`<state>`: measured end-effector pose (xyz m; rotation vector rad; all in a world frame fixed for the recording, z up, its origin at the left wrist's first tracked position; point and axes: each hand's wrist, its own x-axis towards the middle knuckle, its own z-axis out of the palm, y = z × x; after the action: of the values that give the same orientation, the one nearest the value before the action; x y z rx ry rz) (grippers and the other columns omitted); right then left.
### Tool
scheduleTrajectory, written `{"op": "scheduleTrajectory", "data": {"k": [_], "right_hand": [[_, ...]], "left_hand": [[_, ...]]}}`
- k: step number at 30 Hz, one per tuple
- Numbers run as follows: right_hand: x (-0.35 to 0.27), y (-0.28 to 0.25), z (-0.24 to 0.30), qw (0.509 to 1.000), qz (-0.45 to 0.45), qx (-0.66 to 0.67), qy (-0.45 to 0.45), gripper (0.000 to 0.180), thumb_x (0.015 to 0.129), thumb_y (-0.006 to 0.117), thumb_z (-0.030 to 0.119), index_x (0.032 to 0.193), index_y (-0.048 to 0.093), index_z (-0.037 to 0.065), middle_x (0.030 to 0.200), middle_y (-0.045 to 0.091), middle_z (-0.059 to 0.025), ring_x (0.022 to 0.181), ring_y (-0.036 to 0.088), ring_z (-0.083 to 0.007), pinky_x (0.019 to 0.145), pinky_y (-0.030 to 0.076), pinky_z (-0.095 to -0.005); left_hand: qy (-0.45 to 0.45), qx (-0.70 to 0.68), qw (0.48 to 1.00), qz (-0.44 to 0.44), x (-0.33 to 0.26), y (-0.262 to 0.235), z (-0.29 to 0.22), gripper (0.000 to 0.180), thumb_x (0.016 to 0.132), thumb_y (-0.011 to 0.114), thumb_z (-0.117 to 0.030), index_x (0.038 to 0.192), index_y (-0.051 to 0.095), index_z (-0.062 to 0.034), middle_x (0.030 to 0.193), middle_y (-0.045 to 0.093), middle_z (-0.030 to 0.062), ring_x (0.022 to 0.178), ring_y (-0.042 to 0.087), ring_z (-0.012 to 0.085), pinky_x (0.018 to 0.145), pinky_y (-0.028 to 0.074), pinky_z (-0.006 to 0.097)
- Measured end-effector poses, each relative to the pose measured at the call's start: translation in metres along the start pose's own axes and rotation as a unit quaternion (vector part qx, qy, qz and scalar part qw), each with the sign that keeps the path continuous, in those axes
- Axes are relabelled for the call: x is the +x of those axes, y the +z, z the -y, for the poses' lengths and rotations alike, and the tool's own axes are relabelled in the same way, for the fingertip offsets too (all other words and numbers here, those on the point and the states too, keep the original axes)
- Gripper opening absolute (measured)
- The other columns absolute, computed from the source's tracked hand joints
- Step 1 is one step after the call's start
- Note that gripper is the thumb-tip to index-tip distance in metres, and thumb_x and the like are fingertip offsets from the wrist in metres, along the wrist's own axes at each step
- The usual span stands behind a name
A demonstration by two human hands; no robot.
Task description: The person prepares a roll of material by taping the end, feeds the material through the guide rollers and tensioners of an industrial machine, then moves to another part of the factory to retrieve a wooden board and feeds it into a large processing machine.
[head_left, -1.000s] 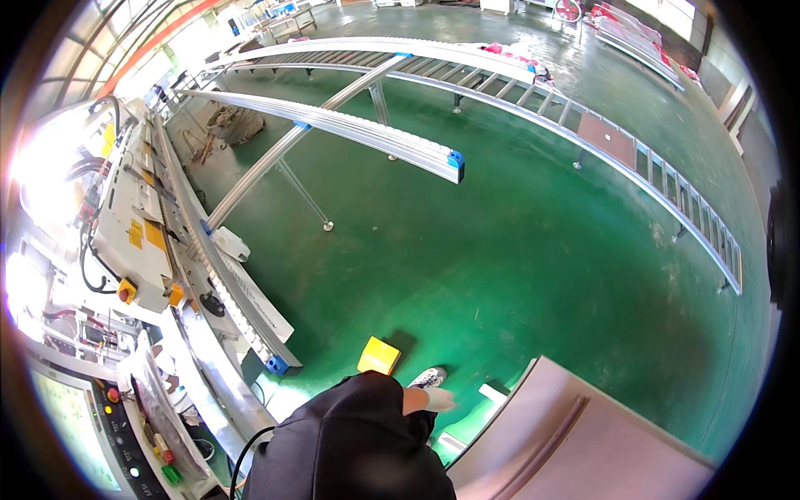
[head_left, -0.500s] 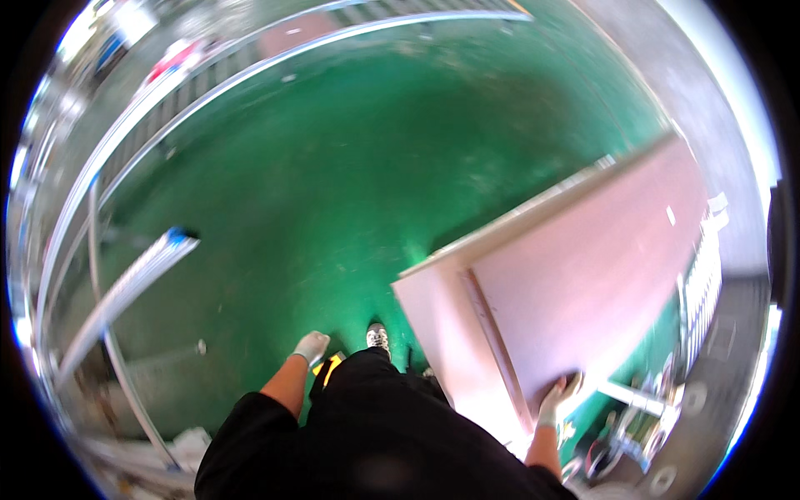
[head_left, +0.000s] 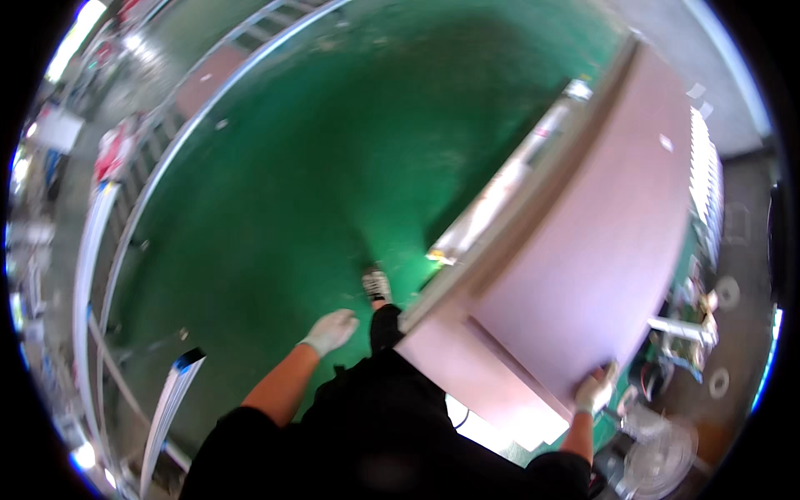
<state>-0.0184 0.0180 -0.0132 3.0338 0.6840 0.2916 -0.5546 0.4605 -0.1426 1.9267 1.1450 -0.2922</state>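
The large flat pinkish board (head_left: pixel 600 250) stands tilted at my right over the green floor (head_left: pixel 317 167). My gloved right hand (head_left: pixel 595 390) grips its lower edge; my gloved left hand (head_left: pixel 331 331) hangs free, loosely open.

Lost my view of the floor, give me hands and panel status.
Right hand grips pink panel at its near edge. Left hand free, gloved, over green floor. Foot beside the panel's corner.
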Motion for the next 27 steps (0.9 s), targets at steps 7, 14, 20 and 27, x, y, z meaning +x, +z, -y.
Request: {"op": "scheduleTrajectory", "data": {"k": [7,14,20,27], "right_hand": [[0.04,0.059,0.021,0.923,0.042,-0.118,0.363,0.067,0.101,0.036,0.056,0.125,0.066,0.001,0.122,0.068,-0.023,0.111,0.066,-0.0377,0.101,0.051,-0.05],[0.205,0.12,0.469,0.971,-0.008,0.232,-0.063,0.043,0.103,0.05,0.026,0.136,0.053,-0.002,0.132,0.056,-0.0215,0.115,0.06,-0.0318,0.1,0.049,-0.0426],[0.132,0.109,0.889,0.712,0.439,0.53,-0.136,0.042,0.104,0.054,0.034,0.132,0.06,0.003,0.109,0.063,-0.0054,0.101,0.057,-0.0153,0.096,0.048,-0.0318],[0.091,0.036,1.13,0.716,0.438,0.182,-0.513,0.037,0.102,0.05,0.025,0.128,0.063,0.003,0.121,0.067,-0.0137,0.11,0.062,-0.0273,0.096,0.049,-0.036]], "left_hand": [[-0.037,0.025,0.983,0.179,-0.011,-0.143,0.058,0.039,0.098,0.049,-0.035,0.113,0.067,-0.0037,0.116,0.069,0.0189,0.112,0.063,0.0396,0.096,0.05,0.048],[-0.219,-0.259,0.853,-0.396,0.006,-0.33,0.211,0.036,0.1,0.055,-0.027,0.122,0.066,-0.0024,0.119,0.07,0.018,0.114,0.065,0.0337,0.1,0.05,0.038],[-0.252,-0.268,0.721,-0.588,0.036,-0.476,0.346,0.033,0.099,0.06,-0.026,0.119,0.069,-0.0011,0.117,0.071,0.0179,0.111,0.066,0.033,0.101,0.05,0.039],[-0.309,-0.315,0.541,-0.716,0.025,-0.64,0.498,0.05,0.101,0.062,-0.026,0.139,0.05,0.0038,0.143,0.052,0.0217,0.136,0.048,0.032,0.116,0.037,0.039]]}}
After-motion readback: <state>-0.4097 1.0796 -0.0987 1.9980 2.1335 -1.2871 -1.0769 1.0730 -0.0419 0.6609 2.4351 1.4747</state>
